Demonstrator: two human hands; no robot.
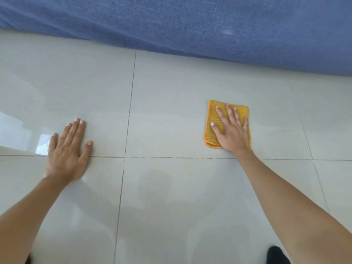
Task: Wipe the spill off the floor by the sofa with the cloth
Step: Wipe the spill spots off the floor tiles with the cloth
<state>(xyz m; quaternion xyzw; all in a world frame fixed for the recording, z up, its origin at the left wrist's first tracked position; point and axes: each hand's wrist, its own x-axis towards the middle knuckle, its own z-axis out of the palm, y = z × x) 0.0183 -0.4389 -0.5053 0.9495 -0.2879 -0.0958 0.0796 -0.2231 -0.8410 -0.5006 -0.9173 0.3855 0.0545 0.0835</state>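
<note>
A folded orange cloth (211,130) lies flat on the pale tiled floor (167,115), a short way in front of the blue sofa (190,25). My right hand (231,130) presses down on the cloth with its fingers spread, covering most of it. My left hand (66,151) rests palm-down on the bare tile at the left, fingers apart, holding nothing. No spill shows on the tiles around the cloth.
The sofa's lower edge runs across the top of the view, slanting down to the right. Grout lines cross the glossy floor, and window glare shines on the left tile (42,144). A dark shape (276,256) sits at the bottom right edge.
</note>
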